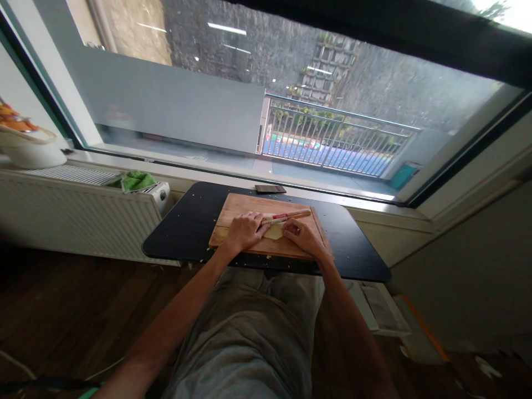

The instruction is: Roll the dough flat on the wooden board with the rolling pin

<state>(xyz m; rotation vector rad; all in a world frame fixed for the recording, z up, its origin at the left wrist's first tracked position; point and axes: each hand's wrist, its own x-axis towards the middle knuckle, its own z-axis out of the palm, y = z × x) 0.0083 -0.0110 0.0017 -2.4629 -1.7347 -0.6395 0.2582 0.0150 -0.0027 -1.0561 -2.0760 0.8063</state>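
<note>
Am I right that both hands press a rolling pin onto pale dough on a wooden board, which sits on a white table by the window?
Not quite: the table is black, not white, as the head view shows. The rest holds: the left hand and right hand press the rolling pin onto pale dough on the wooden board by the window.

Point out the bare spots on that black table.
Bare black table lies left of the cutting board, and right of it toward the rounded corner. The board's middle is crowded: both hands, rolling pin, dough.
</note>
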